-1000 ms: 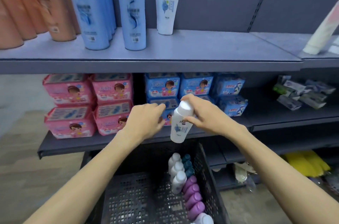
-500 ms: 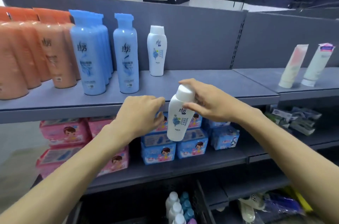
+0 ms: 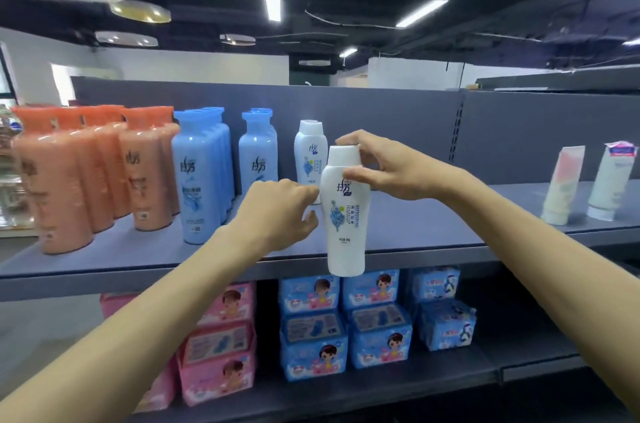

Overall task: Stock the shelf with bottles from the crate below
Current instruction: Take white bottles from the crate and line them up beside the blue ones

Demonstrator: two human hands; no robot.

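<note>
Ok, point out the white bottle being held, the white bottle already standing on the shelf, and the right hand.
held white bottle (image 3: pixel 343 214), head view, on its blue flower label.
shelved white bottle (image 3: pixel 309 154), head view, on its upper body below the cap.
right hand (image 3: pixel 388 169), head view, on the back of the hand.

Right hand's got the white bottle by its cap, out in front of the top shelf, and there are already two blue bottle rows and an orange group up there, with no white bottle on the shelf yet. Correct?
Not quite. The head view shows a white bottle on the shelf already, behind the held white bottle. The rest holds: the right hand grips the cap, with blue bottles and orange bottles on the top shelf.
</note>
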